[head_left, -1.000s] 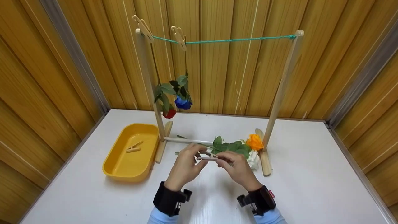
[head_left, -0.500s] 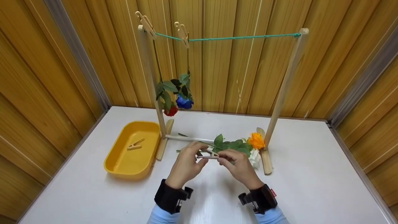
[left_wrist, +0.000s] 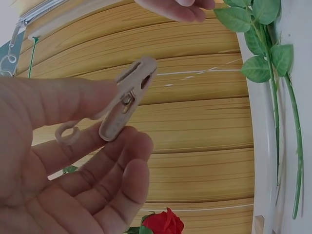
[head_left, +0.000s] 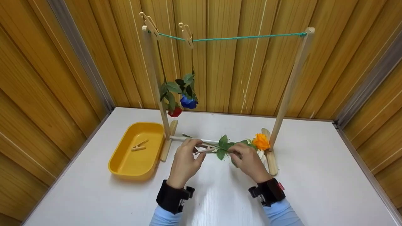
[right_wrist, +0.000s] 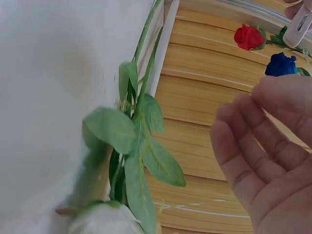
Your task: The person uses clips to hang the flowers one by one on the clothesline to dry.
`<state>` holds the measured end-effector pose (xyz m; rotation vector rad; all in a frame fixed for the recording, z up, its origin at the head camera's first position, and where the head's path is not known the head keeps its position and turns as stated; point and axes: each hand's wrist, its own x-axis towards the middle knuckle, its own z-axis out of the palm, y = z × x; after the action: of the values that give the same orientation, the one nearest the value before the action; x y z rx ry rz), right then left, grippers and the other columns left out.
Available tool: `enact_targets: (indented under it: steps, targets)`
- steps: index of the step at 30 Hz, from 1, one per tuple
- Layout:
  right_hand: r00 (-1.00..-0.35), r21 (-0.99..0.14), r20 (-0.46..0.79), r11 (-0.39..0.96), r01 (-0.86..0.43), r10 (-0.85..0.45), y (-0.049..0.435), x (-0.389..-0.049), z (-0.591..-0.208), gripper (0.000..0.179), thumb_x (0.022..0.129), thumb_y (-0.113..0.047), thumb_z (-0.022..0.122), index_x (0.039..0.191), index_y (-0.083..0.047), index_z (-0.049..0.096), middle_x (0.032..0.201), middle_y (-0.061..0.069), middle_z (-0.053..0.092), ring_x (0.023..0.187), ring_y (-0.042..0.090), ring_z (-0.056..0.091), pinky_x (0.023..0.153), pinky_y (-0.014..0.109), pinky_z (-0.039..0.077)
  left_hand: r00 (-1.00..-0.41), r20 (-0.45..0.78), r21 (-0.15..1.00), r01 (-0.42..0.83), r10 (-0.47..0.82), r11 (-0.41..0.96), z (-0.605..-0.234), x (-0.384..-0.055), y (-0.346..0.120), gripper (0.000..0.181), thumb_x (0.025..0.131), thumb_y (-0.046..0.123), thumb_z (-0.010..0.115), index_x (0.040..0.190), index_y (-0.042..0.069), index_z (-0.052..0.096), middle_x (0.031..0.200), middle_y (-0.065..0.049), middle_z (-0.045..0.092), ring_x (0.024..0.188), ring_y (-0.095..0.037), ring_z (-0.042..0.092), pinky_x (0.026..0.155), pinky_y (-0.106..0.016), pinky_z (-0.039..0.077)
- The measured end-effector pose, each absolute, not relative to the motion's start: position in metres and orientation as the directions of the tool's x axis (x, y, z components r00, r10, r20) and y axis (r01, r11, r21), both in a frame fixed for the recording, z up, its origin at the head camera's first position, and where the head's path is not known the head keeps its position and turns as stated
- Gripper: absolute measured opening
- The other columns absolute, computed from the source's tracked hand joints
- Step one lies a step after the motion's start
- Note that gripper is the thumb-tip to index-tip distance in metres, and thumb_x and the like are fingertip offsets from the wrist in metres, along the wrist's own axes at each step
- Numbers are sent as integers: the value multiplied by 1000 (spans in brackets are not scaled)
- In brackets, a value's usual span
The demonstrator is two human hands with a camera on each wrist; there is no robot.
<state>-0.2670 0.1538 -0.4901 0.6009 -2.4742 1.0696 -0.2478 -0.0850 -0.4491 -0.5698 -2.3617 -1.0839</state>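
Observation:
My left hand [head_left: 184, 161] pinches a beige clothespin [left_wrist: 127, 100] between thumb and fingers; a small hook curls off its end. My right hand [head_left: 249, 161] is just to the right, over the green leaves [head_left: 223, 143] of the lying roses. In the right wrist view its fingers are relaxed with nothing between them. Beneath it lie an orange rose [head_left: 261, 142] and a white rose [right_wrist: 105, 222], partly hidden by the hand in the head view. Their bare stems [left_wrist: 274, 112] run leftward along the stand's bottom bar.
A wooden stand [head_left: 290, 86] carries a green cord [head_left: 238, 38]. Two clothespins on it hold a red rose [head_left: 175, 112] and a blue rose [head_left: 189, 102], heads down. At left, a yellow basin [head_left: 119, 168] contains another clothespin [head_left: 138, 146]. Corrugated wood-look panels stand behind.
My right hand has let go of the clothespin and shifted right to the leaves. The clothespin stays in my left hand, which has moved slightly up and left.

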Motion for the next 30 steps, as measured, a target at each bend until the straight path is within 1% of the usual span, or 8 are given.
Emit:
enact_targets:
  steps: [4, 8, 11, 15, 20, 25, 30]
  targets:
    - [-841, -504, 459, 696, -512, -286, 156, -279, -482, 12, 88, 7, 75, 95, -3, 78, 92, 6, 71, 83, 20, 68, 72, 34, 60, -794, 591, 583, 544, 145, 603, -448, -249, -86, 29, 83, -3, 82, 109, 0, 72, 101, -11, 69, 83, -23, 66, 74, -34, 57]
    - [-853, -422, 387, 755, -501, -350, 153, -291, -476, 9, 88, 4, 76, 93, -3, 78, 88, 7, 71, 81, 19, 67, 73, 36, 60, -792, 595, 583, 544, 139, 604, -448, -249, -86, 29, 83, -3, 82, 109, -1, 72, 101, -11, 68, 84, -24, 66, 75, -34, 57]
    - [-856, -351, 344, 793, -498, -385, 150, -299, -478, 10, 87, 6, 75, 88, -3, 78, 83, 6, 68, 75, 18, 64, 68, 36, 59, -790, 597, 583, 546, 139, 601, -448, -250, -86, 29, 83, -3, 82, 109, -2, 71, 101, -12, 68, 84, -25, 67, 75, -34, 58]
    - [-859, -261, 305, 831, -491, -412, 145, -309, -485, 12, 83, 11, 71, 83, 0, 76, 75, 7, 63, 67, 20, 62, 60, 38, 55, -793, 594, 586, 541, 135, 603, -448, -250, -87, 28, 83, -3, 83, 109, -1, 71, 100, -11, 68, 83, -25, 66, 74, -33, 57]
    - [-875, -153, 260, 877, -455, -409, 138, -316, -493, 14, 79, 15, 67, 79, 2, 73, 73, 12, 63, 65, 28, 64, 57, 44, 56, -801, 588, 589, 523, 117, 616, -448, -249, -89, 29, 82, -3, 83, 108, -1, 72, 99, -10, 67, 83, -23, 65, 73, -32, 56]
    - [-872, -88, 263, 890, -447, -412, 129, -322, -500, 16, 80, 17, 66, 74, 3, 69, 74, 18, 66, 65, 32, 64, 54, 46, 56, -801, 589, 583, 509, 101, 633, -447, -249, -91, 29, 82, -2, 84, 108, 0, 72, 98, -9, 67, 82, -21, 64, 72, -32, 55]
    - [-861, -66, 297, 891, -449, -412, 126, -327, -507, 21, 81, 17, 66, 69, 0, 66, 74, 19, 68, 66, 34, 66, 57, 48, 57, -792, 602, 570, 514, 100, 641, -447, -250, -92, 28, 82, -1, 84, 107, 1, 73, 97, -9, 67, 82, -22, 66, 72, -32, 56]
